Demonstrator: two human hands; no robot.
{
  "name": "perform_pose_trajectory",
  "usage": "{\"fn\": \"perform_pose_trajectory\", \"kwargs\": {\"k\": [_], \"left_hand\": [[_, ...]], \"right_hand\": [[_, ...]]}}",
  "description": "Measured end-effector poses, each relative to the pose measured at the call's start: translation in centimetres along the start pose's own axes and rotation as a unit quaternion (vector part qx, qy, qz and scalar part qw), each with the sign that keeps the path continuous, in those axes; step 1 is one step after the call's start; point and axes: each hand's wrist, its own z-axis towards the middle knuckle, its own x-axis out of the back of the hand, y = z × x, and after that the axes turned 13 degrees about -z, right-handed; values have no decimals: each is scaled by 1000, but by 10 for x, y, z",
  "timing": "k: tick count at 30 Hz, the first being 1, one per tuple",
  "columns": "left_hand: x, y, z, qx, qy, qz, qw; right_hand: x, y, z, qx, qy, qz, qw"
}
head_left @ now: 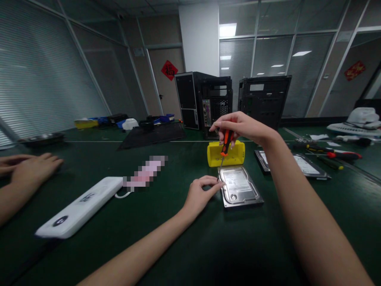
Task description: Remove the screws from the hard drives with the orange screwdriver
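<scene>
Centre-right: your right hand (235, 124) grips orange-and-black screwdriver (225, 147); left hand (200, 193), hold unclear; apparently aligning at silver rectangular metal hard drive (239, 185); steadiness needed.

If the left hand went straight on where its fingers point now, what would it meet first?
Most likely the silver hard drive: the left hand has its fingertips at the drive's left edge, near the screwdriver's lower end. Depth is unclear; they may be touching either.
</scene>
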Motion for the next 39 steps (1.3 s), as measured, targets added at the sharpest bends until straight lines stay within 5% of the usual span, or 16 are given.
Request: {"fn": "perform_pose_trajectory", "kwargs": {"k": [39], "left_hand": [[0,-1,0,-15,-6,4,1000]], "right_hand": [[-5,-1,3,21,-7,-63,998]]}}
